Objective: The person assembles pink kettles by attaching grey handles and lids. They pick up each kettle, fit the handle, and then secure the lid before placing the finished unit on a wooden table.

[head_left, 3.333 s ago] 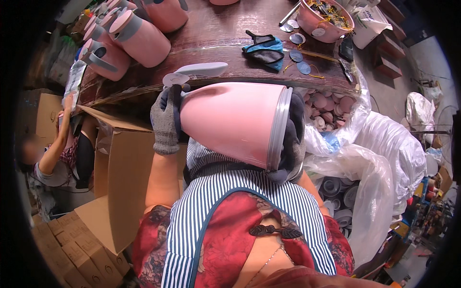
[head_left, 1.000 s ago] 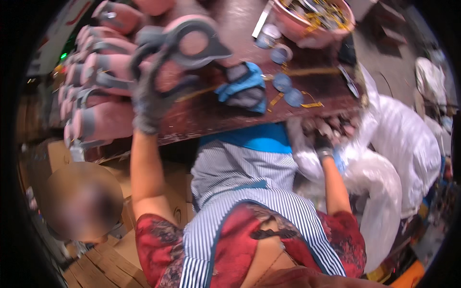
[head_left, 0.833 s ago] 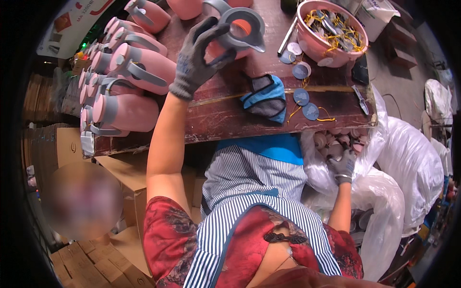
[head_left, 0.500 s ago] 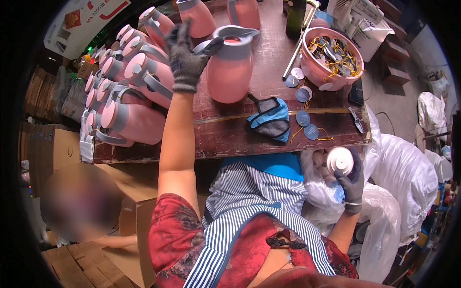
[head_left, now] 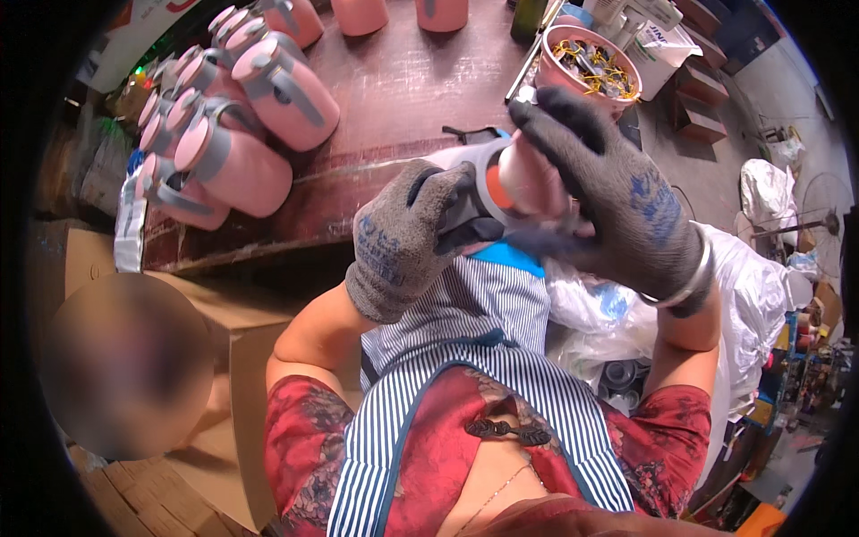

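Note:
My left hand [head_left: 407, 233], in a grey work glove, is closed around the grey handle and collar of a pink jug [head_left: 486, 183]. The jug is tipped so its mouth faces right, showing a red-orange inside; much of its body is hidden. My right hand [head_left: 617, 192], gloved too, grips a pink-and-white round lid [head_left: 528, 179] at that mouth. Motion blurs the lid, so I cannot tell whether it is seated. Left of my hands, several pink jugs with grey handles and pink lids [head_left: 286, 94] crowd the dark red table [head_left: 394, 98].
At the table's right stands a pink tub [head_left: 548, 67] of round tags with yellow strings. Plastic bags [head_left: 591, 304] hang below the right edge. An open cardboard box [head_left: 255, 385] is at lower left, beside a blurred person [head_left: 130, 367]. More pink jugs [head_left: 361, 13] stand at the far edge.
The left hand has brought the jug off the table toward me and tipped it. My right hand has risen from the plastic bag with the lid to the jug's mouth.

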`<control>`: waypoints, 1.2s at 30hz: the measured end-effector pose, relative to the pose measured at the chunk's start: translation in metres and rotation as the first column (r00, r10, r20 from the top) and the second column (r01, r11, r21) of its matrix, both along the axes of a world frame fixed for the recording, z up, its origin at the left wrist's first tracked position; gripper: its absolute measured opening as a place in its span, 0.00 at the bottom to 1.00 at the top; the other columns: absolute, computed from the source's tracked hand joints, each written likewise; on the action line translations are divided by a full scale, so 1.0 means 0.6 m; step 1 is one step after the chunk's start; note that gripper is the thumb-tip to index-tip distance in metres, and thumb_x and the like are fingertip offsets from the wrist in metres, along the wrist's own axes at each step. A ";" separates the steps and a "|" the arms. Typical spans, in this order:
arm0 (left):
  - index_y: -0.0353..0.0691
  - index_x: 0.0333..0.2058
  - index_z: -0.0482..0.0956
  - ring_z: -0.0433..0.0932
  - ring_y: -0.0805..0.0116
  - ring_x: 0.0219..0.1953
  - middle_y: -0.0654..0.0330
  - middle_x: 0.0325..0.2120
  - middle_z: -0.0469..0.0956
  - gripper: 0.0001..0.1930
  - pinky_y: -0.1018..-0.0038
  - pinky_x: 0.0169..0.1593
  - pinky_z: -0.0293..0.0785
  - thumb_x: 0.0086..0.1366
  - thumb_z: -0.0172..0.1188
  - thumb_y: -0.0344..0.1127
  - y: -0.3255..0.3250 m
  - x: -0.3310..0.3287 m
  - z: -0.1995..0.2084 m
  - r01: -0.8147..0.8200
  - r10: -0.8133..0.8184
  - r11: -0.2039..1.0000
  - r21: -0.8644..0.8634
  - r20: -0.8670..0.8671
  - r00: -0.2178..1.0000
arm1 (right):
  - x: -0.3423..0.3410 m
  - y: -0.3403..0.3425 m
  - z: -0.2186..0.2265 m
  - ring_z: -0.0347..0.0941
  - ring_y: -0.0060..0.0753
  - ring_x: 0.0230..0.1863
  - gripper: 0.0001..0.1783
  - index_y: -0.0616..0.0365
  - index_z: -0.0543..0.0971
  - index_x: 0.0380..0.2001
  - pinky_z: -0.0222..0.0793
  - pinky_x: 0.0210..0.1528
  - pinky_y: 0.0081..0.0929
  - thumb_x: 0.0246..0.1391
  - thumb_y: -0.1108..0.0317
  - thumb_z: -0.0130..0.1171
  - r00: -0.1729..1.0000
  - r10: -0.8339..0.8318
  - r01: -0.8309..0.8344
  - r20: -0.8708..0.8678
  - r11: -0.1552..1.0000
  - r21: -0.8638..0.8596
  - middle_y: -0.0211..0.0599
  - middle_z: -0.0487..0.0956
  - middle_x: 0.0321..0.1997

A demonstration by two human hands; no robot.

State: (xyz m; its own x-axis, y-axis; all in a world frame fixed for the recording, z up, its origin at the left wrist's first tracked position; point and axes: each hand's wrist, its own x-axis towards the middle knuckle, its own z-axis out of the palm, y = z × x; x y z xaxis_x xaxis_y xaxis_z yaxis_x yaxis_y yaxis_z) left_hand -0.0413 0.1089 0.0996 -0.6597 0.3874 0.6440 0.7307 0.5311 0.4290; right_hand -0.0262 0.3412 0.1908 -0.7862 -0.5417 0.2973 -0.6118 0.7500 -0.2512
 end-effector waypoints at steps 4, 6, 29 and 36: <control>0.40 0.44 0.79 0.82 0.54 0.39 0.54 0.37 0.80 0.25 0.65 0.43 0.78 0.49 0.76 0.41 -0.036 0.040 0.002 0.223 -0.271 0.958 0.180 0.320 0.908 | 0.041 0.018 0.009 0.65 0.59 0.67 0.58 0.51 0.69 0.66 0.62 0.65 0.51 0.27 0.46 0.78 0.870 0.440 -0.444 0.222 0.895 -0.036 0.49 0.67 0.69; 0.35 0.45 0.79 0.81 0.70 0.41 0.56 0.38 0.82 0.28 0.71 0.48 0.77 0.47 0.79 0.41 -0.055 0.049 -0.033 0.271 -0.400 0.907 0.322 0.460 0.792 | 0.062 0.000 0.009 0.66 0.56 0.66 0.53 0.46 0.75 0.62 0.61 0.65 0.53 0.27 0.41 0.76 0.899 0.392 -0.428 0.195 0.882 0.196 0.42 0.72 0.65; 0.39 0.55 0.77 0.84 0.62 0.44 0.54 0.45 0.83 0.27 0.71 0.48 0.78 0.60 0.69 0.44 -0.026 0.172 -0.149 0.020 -0.192 0.937 0.350 0.465 0.864 | 0.140 -0.003 -0.221 0.57 0.54 0.72 0.44 0.62 0.63 0.68 0.51 0.71 0.43 0.50 0.58 0.65 0.968 -0.007 0.062 0.252 0.976 -0.211 0.52 0.61 0.72; 0.35 0.56 0.75 0.79 0.73 0.49 0.58 0.48 0.82 0.25 0.74 0.55 0.74 0.61 0.70 0.35 -0.052 0.126 -0.140 0.103 -0.480 0.817 0.567 0.570 0.667 | 0.092 0.031 -0.219 0.57 0.59 0.72 0.48 0.64 0.62 0.68 0.50 0.72 0.48 0.47 0.51 0.64 0.919 0.352 -0.295 0.175 0.912 -0.285 0.56 0.61 0.72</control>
